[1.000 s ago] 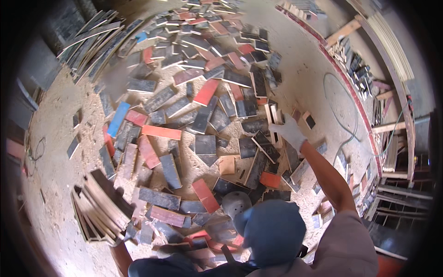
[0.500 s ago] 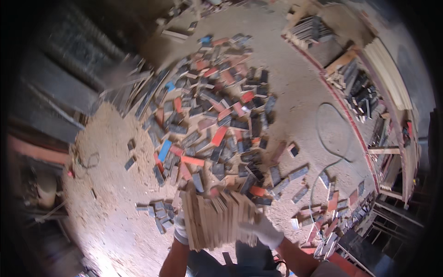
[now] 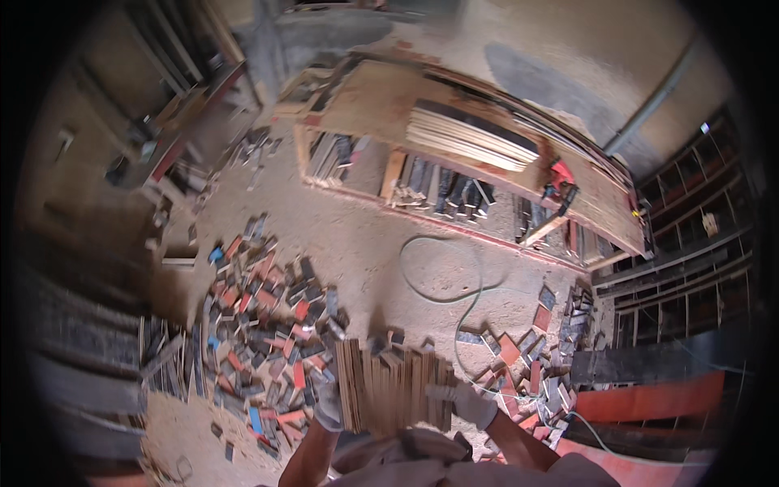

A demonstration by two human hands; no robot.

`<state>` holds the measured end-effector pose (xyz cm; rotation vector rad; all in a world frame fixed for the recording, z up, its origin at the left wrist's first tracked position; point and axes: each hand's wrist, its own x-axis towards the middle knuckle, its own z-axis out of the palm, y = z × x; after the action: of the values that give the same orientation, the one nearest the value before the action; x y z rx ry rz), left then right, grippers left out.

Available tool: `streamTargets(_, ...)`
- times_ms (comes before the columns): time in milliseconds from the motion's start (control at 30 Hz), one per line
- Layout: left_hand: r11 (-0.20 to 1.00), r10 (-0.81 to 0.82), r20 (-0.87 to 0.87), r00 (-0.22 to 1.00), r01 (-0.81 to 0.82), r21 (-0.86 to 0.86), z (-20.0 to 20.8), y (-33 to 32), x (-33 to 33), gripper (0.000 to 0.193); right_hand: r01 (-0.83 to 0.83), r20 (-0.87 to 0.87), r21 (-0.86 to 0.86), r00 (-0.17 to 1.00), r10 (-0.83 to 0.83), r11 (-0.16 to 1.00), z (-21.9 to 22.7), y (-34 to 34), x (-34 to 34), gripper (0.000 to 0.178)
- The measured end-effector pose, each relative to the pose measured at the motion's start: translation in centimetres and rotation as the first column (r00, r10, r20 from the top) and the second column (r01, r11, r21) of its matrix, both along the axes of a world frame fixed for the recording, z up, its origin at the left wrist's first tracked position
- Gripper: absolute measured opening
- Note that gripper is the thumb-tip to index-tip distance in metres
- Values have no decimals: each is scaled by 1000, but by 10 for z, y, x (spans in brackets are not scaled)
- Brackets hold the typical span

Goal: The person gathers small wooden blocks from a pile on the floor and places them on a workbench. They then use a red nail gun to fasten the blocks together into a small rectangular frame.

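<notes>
Between my two gloved hands I carry a stack of short wooden boards [image 3: 393, 385], standing on edge side by side. My left hand [image 3: 328, 406] presses on the stack's left end, its fingers partly hidden behind the wood. At the right end my right hand [image 3: 466, 404] grips, with fingers lying over the front of the boards. The stack is held in front of my body, above the floor. Beyond and left of it spreads a heap of small wood offcuts [image 3: 284, 325], with black, red and blue faces.
A long wooden workbench [image 3: 381, 97] stands ahead, bearing a stack of pale planks [image 3: 471, 138] and a red power tool [image 3: 560, 174]. A thin hose [image 3: 406, 268] loops across the floor. More offcuts [image 3: 507, 349] lie at right, beside long red and black boards [image 3: 649, 406].
My view has turned right and lifted, so the workbench now lies ahead and the offcut heap has shifted left. The board stack stays held between both hands.
</notes>
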<state>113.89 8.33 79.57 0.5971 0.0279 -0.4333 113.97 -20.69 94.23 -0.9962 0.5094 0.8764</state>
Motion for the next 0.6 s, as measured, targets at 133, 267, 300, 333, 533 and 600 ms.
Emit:
streamTargets(133, 921, -330, -138, 934, 287, -265, 38, -79, 143, 80, 308, 107, -3, 946, -306, 951, 14, -59, 71, 59)
streamTargets(267, 758, -652, -228, 723, 611, -231, 101, -184, 252, 80, 587, 85, -8, 807, -584, 810, -30, -157, 82, 37)
streamTargets(300, 695, -719, -208, 664, 681, -229, 109, -216, 278, 80, 688, 105, 31, 719, -687, 725, -12, -170, 103, 34)
streamTargets(333, 678, -734, -243, 634, 705, -209, 110, -244, 302, 78, 736, 119, 65, 665, -738, 674, -6, -184, 120, 35)
streamTargets(533, 636, -770, -156, 619, 764, -107, 119, -393, 457, 67, 808, 175, 107, 558, -811, 579, -19, -292, 241, 49)
streamTargets(600, 644, -765, -75, 639, 758, -109, 113, -439, 515, 63, 854, 278, 78, 477, -834, 514, -42, -328, 295, 55)
